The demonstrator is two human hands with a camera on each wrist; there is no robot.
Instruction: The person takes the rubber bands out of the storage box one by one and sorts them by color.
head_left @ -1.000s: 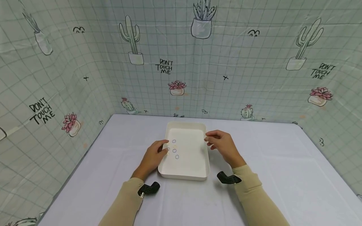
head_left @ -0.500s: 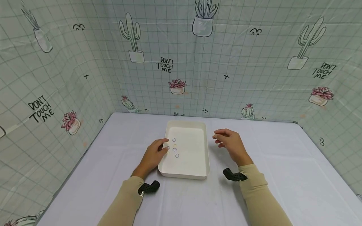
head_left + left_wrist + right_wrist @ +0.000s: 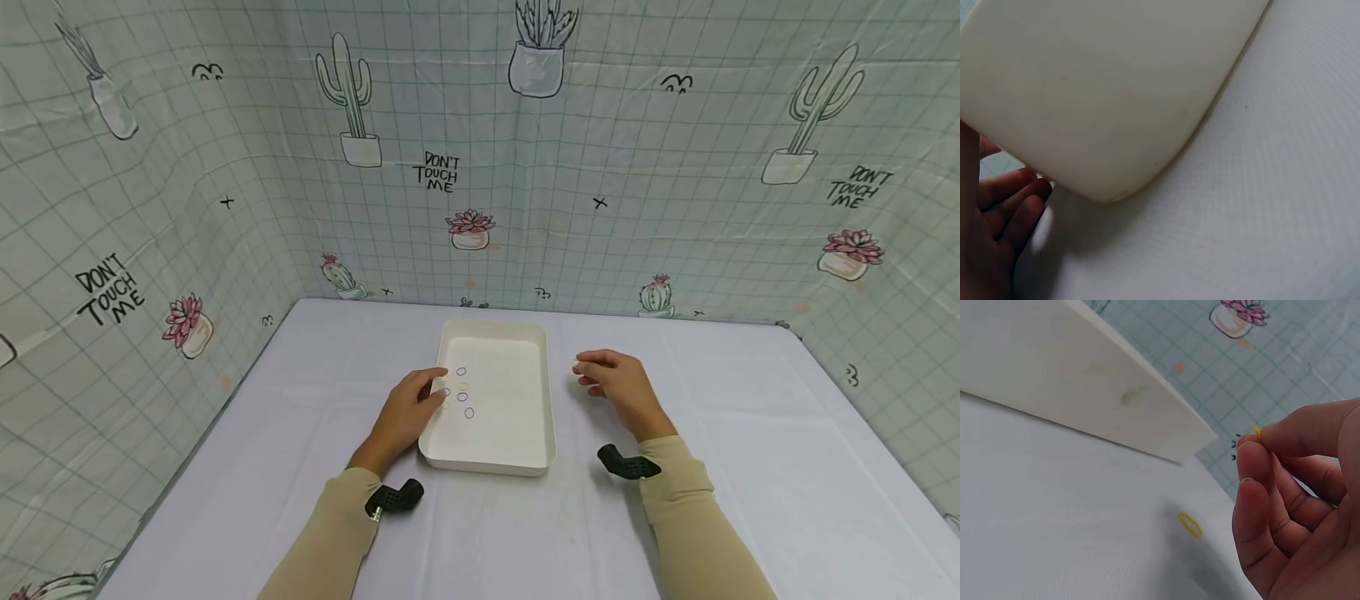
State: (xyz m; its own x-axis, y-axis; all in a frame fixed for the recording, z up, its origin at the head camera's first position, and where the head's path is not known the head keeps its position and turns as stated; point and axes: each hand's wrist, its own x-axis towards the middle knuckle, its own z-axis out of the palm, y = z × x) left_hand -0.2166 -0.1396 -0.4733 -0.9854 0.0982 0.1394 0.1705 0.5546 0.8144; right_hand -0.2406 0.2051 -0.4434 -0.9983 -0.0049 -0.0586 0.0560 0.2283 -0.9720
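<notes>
A white rectangular tray (image 3: 510, 450) lies on the table. My left hand (image 3: 401, 421) grips its left side, thumb and index finger at the rim and other fingers (image 3: 1016, 206) outside the wall. Several small thin blue rings (image 3: 469, 408) and a faint yellow ring (image 3: 462, 387) lie in the tray's left half, some partly covered by that hand. To the right of the tray, my right hand (image 3: 626, 392) is raised over the table, pinching a small yellow ring (image 3: 1258, 433) between thumb and index finger. Below it, another yellow ring (image 3: 1189, 525) lies on the cloth.
A white cloth covers the table (image 3: 750, 450). Grid-patterned curtains (image 3: 525, 208) with cactus prints hang behind and on both sides. Black wrist devices (image 3: 628, 463) sit on both forearms, over beige sleeves.
My right hand has moved right, away from the tray's right rim, then slightly lower. The left hand keeps its place on the tray.
</notes>
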